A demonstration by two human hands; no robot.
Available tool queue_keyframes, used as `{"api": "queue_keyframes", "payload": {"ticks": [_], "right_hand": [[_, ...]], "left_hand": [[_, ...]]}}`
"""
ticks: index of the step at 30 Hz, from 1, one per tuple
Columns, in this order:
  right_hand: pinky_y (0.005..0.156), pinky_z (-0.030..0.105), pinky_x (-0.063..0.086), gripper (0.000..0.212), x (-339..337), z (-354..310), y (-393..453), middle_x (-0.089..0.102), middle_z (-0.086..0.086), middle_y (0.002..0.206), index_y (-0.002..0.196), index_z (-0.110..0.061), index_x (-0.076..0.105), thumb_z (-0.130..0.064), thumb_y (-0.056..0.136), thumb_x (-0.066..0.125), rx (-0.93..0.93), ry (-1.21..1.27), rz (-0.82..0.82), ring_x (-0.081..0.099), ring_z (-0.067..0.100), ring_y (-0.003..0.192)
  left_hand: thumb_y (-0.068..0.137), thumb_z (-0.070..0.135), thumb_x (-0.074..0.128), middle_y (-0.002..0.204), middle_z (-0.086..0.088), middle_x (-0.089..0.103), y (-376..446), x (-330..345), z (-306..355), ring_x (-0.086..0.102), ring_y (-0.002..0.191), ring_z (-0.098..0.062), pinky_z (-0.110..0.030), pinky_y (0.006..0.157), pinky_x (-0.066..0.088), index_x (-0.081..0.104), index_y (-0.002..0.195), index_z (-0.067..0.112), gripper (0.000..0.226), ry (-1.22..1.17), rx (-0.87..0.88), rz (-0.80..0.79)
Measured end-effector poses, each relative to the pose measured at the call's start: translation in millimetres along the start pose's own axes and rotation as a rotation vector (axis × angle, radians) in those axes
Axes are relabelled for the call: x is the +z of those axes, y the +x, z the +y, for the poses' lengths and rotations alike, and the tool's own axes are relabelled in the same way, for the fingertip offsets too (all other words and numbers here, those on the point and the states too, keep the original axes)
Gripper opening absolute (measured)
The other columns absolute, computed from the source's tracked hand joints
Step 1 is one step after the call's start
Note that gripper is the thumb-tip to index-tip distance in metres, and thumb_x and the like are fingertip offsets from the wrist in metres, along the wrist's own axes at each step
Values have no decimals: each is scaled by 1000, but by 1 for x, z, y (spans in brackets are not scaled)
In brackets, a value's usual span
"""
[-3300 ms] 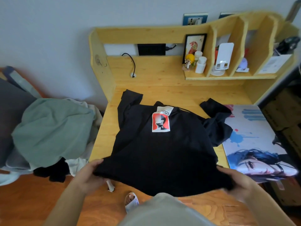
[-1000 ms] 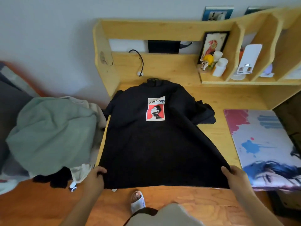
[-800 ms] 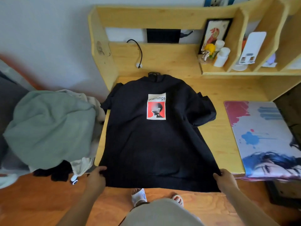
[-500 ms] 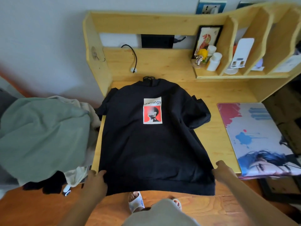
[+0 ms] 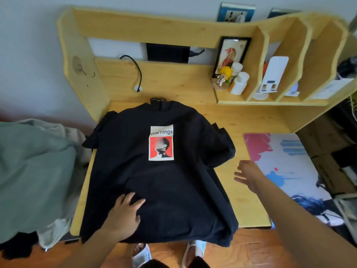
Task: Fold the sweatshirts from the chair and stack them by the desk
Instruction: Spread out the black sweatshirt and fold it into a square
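Pressing sweatshirt (image 5: 154,186) flat, left hand (image 5: 123,215) fingers spread; right hand (image 5: 248,176) wide, empty. Overhanging hem may slide off worktop (image 5: 247,120).

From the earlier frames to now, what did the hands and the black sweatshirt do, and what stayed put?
Both hands let go of the hem. The left hand moved up and now presses flat on the black sweatshirt; the right hand lifted off and hovers open over the desk beside the bunched right sleeve. The sweatshirt, held up earlier, now lies spread print-up. The green pile on the chair and the mouse mat stayed put.
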State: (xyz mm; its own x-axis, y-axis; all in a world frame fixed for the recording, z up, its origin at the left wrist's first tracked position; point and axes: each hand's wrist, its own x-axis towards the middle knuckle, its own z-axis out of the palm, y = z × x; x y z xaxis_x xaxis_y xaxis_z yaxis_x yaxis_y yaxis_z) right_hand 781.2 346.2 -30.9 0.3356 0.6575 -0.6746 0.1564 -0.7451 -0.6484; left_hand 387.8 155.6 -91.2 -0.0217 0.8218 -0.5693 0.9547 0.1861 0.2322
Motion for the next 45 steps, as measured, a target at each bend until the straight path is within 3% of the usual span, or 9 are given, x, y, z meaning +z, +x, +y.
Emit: {"api": "queue_keyframes", "payload": {"ticks": [8, 13, 18, 22, 25, 31, 40, 43, 45], "right_hand": [[80, 42, 56, 34, 34, -47, 99, 68, 9, 109, 115, -4, 61, -27, 92, 70, 14, 33, -154, 64, 28, 103], [63, 34, 50, 24, 15, -67, 80, 68, 9, 94, 111, -4, 63, -13, 89, 65, -65, 186, -125, 64, 24, 83], [82, 41, 58, 20, -89, -101, 58, 67, 5, 113, 118, -21, 57, -16, 99, 54, -218, 701, -42, 67, 22, 99], [94, 48, 55, 45, -146, -113, 73, 60, 3, 125, 150, -28, 31, -22, 107, 44, -271, 886, -168, 64, 26, 112], [105, 48, 46, 57, -152, -106, 106, 53, 4, 139, 155, -36, 24, -27, 104, 51, -167, 677, -249, 61, 27, 117], [95, 45, 48, 19, -146, -45, 136, 51, 9, 109, 117, -16, 48, -19, 99, 53, 149, 257, -47, 55, 26, 88], [94, 43, 54, 49, -139, -61, 179, 57, 10, 129, 134, -18, 51, -26, 87, 62, -156, 15, 180, 61, 30, 106], [91, 38, 49, 52, -125, -78, 182, 39, 13, 137, 140, -20, 46, -18, 89, 58, -455, -472, 235, 56, 33, 92], [86, 42, 48, 66, -117, -87, 188, 33, 16, 140, 151, -23, 31, -11, 92, 56, -510, -693, 219, 58, 41, 98]], "left_hand": [[104, 31, 46, 170, 4, 9, 15, -4, 31, 10, 156, -25, -39, 125, 24, 39, 153, 39, 50, -89, -218, -93], [103, 30, 44, 171, -4, 5, 17, -7, 49, 23, 153, -30, -43, 123, 28, 35, 156, 31, 54, -114, -333, -155], [104, 32, 43, 170, -9, 4, 23, -17, 65, 32, 147, -35, -45, 118, 34, 33, 154, 25, 52, -83, -414, -184], [102, 41, 42, 170, -11, -3, 26, -28, 107, 10, 154, -40, -52, 122, 25, 29, 156, 25, 57, 92, -433, -220], [102, 40, 46, 170, -8, 0, 33, -34, 163, 7, 155, -33, -44, 124, 24, 20, 161, 26, 66, 41, -170, -93], [104, 40, 46, 171, 2, -5, 51, -16, 237, -1, 157, -25, -40, 126, 19, 4, 162, 41, 71, 16, 142, -129], [103, 42, 39, 170, 10, -12, 56, 27, 276, -13, 157, -22, -42, 127, 10, 11, 163, 29, 68, 202, 341, -261], [97, 38, 40, 166, 1, 22, 48, 33, 273, 23, 153, -32, -41, 115, 38, 39, 152, 29, 55, 170, 353, -94], [92, 42, 41, 128, 4, 50, 38, 38, 275, 58, 119, -25, -33, 85, 56, 56, 120, 27, 36, 90, 301, 113]]}}
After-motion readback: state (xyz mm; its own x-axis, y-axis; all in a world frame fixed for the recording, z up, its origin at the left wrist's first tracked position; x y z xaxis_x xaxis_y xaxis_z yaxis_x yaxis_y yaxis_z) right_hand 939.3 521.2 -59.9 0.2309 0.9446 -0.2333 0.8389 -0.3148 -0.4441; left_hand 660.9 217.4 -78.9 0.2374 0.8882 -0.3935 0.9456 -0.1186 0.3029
